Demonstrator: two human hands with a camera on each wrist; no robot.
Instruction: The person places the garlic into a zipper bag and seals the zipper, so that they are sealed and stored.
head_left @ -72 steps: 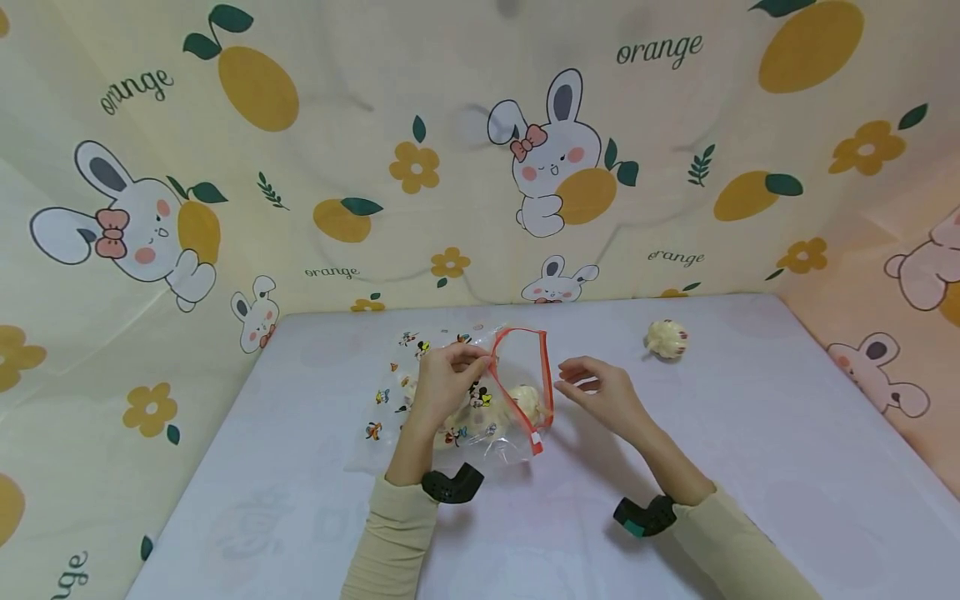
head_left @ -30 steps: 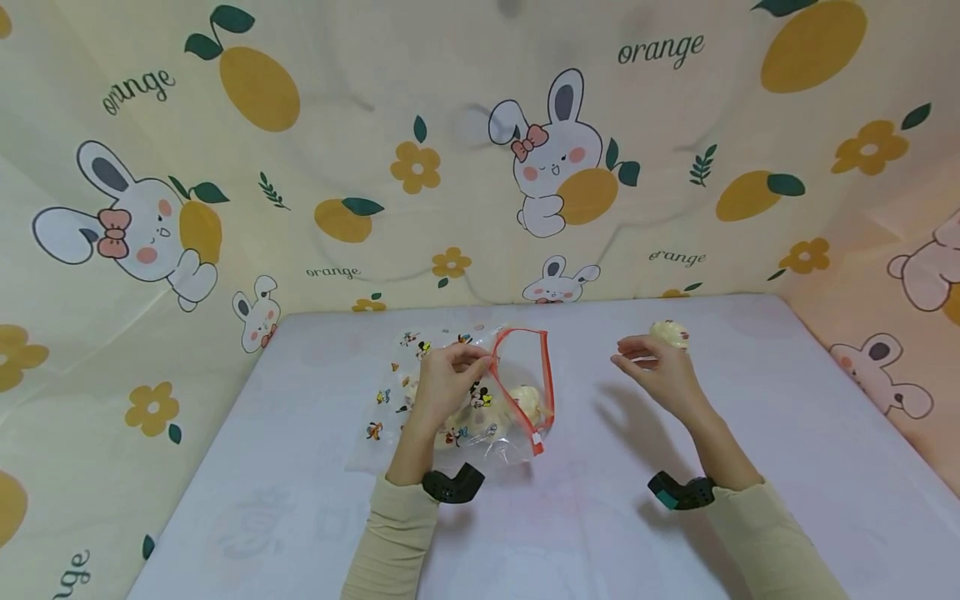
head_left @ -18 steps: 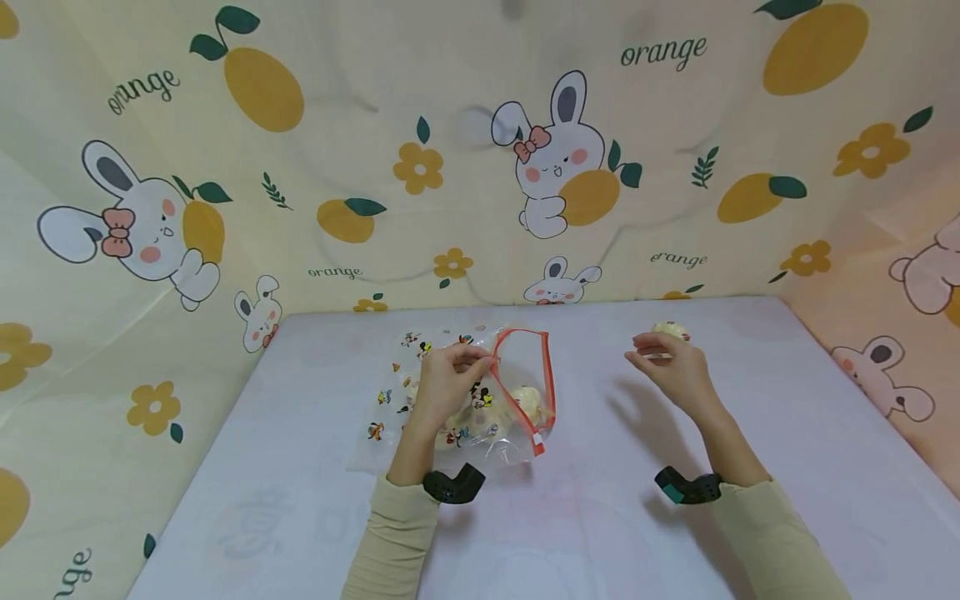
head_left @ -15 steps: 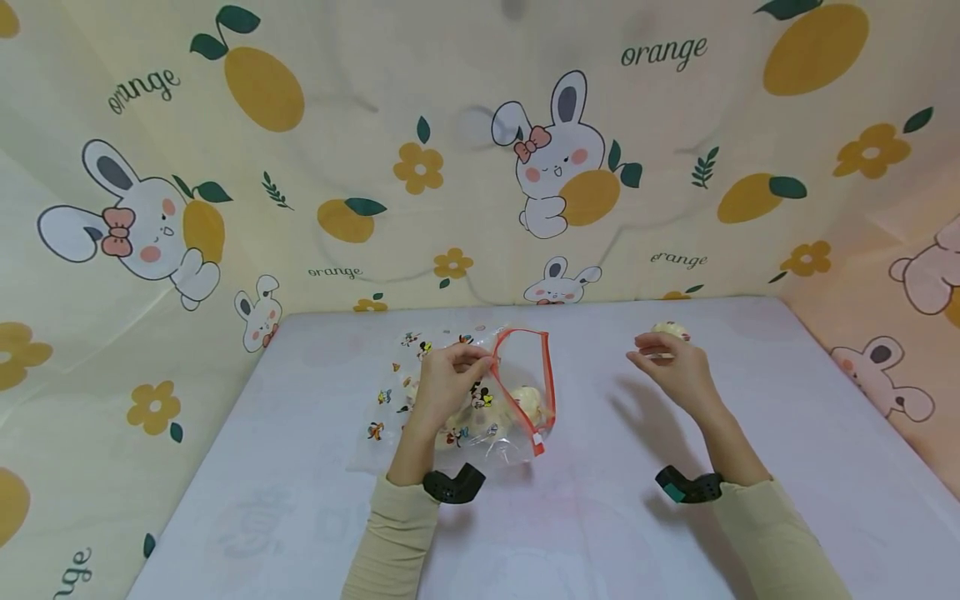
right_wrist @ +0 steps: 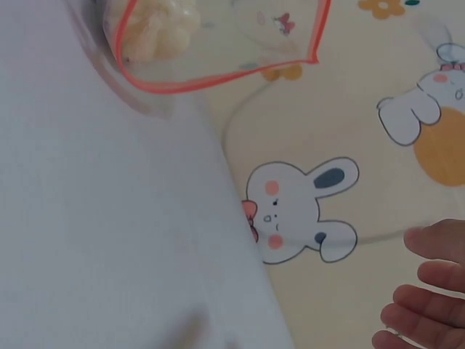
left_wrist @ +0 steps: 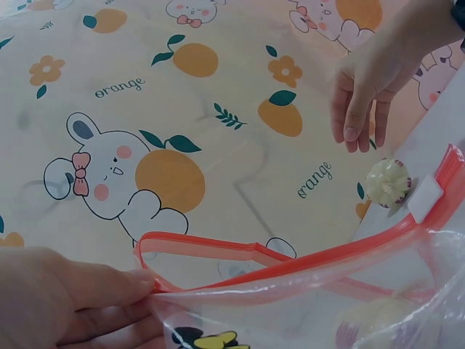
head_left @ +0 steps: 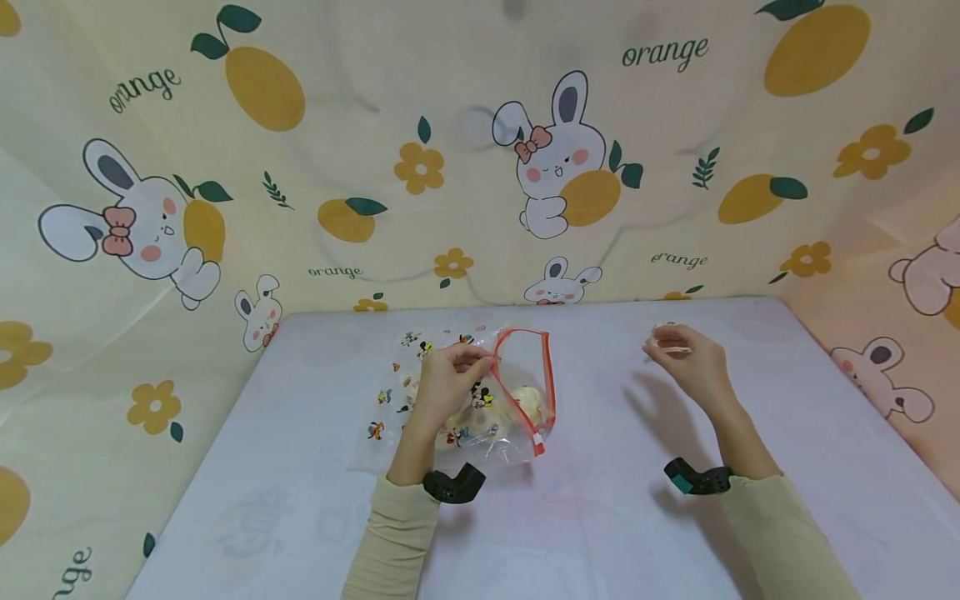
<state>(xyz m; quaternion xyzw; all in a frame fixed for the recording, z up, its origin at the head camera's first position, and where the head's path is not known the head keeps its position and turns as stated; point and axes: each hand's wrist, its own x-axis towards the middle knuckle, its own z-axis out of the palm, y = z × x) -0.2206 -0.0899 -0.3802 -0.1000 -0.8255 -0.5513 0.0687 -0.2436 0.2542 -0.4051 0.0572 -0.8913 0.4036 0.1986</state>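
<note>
A clear zip bag (head_left: pixel 382 450) with a red zip edge and cartoon prints lies on the table. My left hand (head_left: pixel 447 382) pinches the rim of its mouth between thumb and fingers, and the mouth gapes toward the right. Several pale garlic bulbs (head_left: pixel 529 402) are inside, partly seen through the film. At the back right sits a loose garlic bulb (left_wrist: pixel 389 182), white with purple marks. My right hand (head_left: pixel 693 360) hovers over it, fingers loosely bent and pointing down in the left wrist view, with a gap to the bulb. In the head view this hand hides most of the bulb.
A white cloth covers the table (head_left: pixel 300 542). Behind and beside it hangs a cream backdrop (head_left: pixel 337 150) printed with rabbits and oranges. The bag's white zip slider (head_left: pixel 537 438) sits at the near corner of the mouth.
My right hand has moved from beside the bag's mouth to the right and back, over the loose garlic bulb. The left hand and the bag have stayed in place.
</note>
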